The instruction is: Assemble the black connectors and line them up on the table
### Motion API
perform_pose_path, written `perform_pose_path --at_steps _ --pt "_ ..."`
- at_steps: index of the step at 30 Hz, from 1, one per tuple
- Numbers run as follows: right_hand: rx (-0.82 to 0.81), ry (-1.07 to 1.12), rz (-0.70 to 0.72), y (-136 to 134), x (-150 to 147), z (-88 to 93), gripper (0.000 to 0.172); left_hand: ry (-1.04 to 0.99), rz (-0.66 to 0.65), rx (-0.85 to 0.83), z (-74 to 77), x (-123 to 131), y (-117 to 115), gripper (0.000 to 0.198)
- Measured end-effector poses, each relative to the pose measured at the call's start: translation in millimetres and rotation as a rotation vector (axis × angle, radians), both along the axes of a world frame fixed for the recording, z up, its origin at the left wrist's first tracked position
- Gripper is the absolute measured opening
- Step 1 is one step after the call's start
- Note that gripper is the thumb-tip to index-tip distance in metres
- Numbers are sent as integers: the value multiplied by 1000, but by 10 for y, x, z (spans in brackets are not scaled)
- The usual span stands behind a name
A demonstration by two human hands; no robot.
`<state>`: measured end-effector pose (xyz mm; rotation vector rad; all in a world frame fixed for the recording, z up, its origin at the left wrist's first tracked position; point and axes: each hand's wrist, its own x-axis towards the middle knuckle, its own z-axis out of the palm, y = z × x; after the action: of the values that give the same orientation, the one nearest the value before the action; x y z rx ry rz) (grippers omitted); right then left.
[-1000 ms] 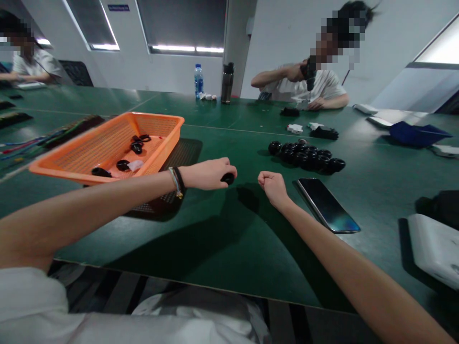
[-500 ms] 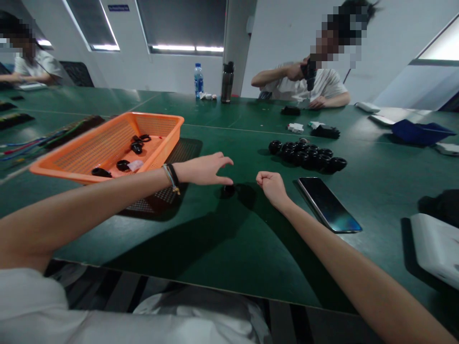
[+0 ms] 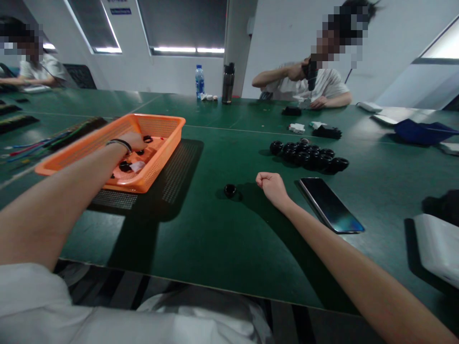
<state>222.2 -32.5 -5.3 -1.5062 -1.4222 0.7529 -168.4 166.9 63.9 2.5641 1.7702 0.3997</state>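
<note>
My left hand (image 3: 134, 140) reaches down into the orange plastic basket (image 3: 158, 177), among black ring-like parts. Its fingers are blurred and partly out of sight, so I cannot see whether they grip anything. A black ring-shaped part (image 3: 125, 166) and a small pale piece (image 3: 137, 166) lie in the basket near my wrist. My right hand (image 3: 271, 187) rests on the green table as a closed fist; whatever is inside it, if anything, is hidden. To its left, apart from it, a single black round hollow part (image 3: 230, 190) stands on the table.
Several black round parts (image 3: 308, 155) stand grouped beyond my right hand. A phone (image 3: 332, 205) lies right of my fist, with a white device (image 3: 439, 243) farther right. Bundled wires (image 3: 64, 138) lie left. Across the table, a person (image 3: 301, 79) holds a power screwdriver (image 3: 311, 74).
My left hand has moved left from above the single black round part into the basket. That part now shows fully on the table. My right fist has stayed in place.
</note>
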Motion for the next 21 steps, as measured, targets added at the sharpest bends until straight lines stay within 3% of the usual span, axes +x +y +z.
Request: perform_pose_path --at_steps 3,6,10,13,17,19,21 --pt "1 -11 2 -6 1 0 14 84 120 -97 -70 -131 -26 67" --pt "1 -21 7 -10 -1 -2 14 102 178 -99 -28 -114 -32 62" --pt "11 -37 13 -10 -4 -2 15 52 228 2 158 100 -29 43" --pt "14 -53 19 -6 -3 1 15 2 210 99 357 405 -119 25" --pt "14 -79 19 -1 2 3 15 -90 -36 271 564 939 -502 21" --pt "11 -92 16 -2 1 6 15 -95 -205 285 569 1199 -789 22" --pt "8 -101 13 -6 -2 11 15 -86 -374 242 482 1415 -1086 22"
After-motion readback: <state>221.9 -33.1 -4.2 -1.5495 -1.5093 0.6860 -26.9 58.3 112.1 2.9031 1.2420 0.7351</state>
